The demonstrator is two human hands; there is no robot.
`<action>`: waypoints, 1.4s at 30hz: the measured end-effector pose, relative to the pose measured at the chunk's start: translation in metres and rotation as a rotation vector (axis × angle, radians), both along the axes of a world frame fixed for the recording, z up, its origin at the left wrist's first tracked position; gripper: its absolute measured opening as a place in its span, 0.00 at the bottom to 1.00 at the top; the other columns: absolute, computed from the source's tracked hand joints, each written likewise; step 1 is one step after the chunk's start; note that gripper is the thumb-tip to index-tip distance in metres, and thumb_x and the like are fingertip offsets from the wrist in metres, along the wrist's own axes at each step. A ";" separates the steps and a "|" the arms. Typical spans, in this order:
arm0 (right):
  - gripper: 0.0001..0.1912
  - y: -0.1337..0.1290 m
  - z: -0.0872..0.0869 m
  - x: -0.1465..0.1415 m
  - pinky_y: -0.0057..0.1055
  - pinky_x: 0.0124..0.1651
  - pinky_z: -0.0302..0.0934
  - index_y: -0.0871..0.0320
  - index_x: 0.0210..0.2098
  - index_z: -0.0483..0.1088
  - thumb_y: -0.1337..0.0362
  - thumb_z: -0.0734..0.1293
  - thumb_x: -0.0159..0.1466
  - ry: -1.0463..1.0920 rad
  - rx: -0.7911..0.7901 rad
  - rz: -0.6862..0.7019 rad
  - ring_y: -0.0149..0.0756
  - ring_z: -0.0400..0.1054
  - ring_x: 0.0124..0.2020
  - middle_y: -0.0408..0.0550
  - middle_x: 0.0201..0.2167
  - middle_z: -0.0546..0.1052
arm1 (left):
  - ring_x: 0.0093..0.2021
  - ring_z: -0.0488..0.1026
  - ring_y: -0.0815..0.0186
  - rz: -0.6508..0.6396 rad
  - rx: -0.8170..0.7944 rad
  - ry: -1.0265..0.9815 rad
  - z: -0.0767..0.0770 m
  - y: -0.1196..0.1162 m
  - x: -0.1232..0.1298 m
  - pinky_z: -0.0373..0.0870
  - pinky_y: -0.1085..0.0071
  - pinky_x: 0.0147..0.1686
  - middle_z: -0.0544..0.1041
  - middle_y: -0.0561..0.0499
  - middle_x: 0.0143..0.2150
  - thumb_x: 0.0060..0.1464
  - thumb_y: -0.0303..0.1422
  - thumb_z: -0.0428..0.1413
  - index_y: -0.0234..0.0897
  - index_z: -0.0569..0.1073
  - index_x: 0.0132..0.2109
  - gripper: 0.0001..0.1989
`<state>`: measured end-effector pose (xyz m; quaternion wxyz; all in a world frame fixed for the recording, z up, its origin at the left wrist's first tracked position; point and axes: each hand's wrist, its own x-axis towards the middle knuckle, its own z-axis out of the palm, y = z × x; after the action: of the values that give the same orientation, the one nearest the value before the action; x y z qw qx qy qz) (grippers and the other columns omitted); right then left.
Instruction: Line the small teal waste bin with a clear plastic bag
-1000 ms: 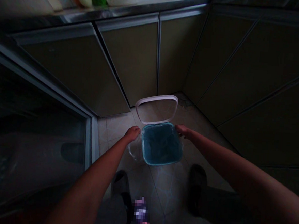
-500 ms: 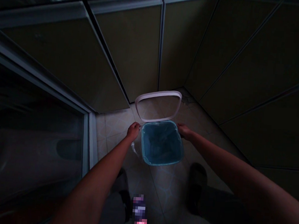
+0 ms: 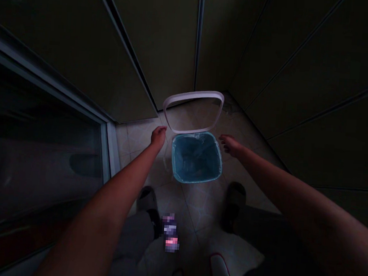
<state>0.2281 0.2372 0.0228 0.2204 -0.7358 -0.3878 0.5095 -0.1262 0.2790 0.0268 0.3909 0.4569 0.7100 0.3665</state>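
A blue square bin [image 3: 196, 182] stands on the floor in front of me, lined with a clear plastic bag [image 3: 198, 135] that is folded over its rim. The bin's pale lid frame [image 3: 193, 95] is tilted up at the back, and the floor shows through its opening. My left hand [image 3: 158, 137] hovers just off the bin's back left corner, fingers loosely bent and apparently holding nothing. On the other side, my right hand [image 3: 230, 145] is open near the back right corner, fingers apart and clear of the rim. Dim light hides the bin's bottom.
Dark cabinet doors [image 3: 165, 48] close off the back and right. A framed glass panel [image 3: 43, 166] stands at the left. My slippered feet [image 3: 148, 200] are on the tiled floor [image 3: 198, 206], with a pixelated object [image 3: 170, 233] between my legs and a red-edged pale object [image 3: 220, 270] below.
Both hands have come away from the bin's rim, where they were gripping the bag's edge. The bag strip hanging by my left hand is less distinct. The view has tilted down.
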 end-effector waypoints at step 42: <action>0.16 -0.128 0.064 -0.004 0.32 0.42 0.63 0.50 0.51 0.79 0.63 0.63 0.67 -0.639 0.188 0.697 0.45 0.75 0.44 0.51 0.44 0.82 | 0.55 0.73 0.51 -0.697 -0.067 0.536 0.032 -0.167 -0.013 0.68 0.62 0.55 0.70 0.40 0.61 0.49 0.53 0.66 0.41 0.56 0.75 0.53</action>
<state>0.2242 0.1093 0.0870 -0.0280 -0.6586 -0.7041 0.2641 -0.1392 0.1117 0.0589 0.3080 0.7350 0.6013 0.0582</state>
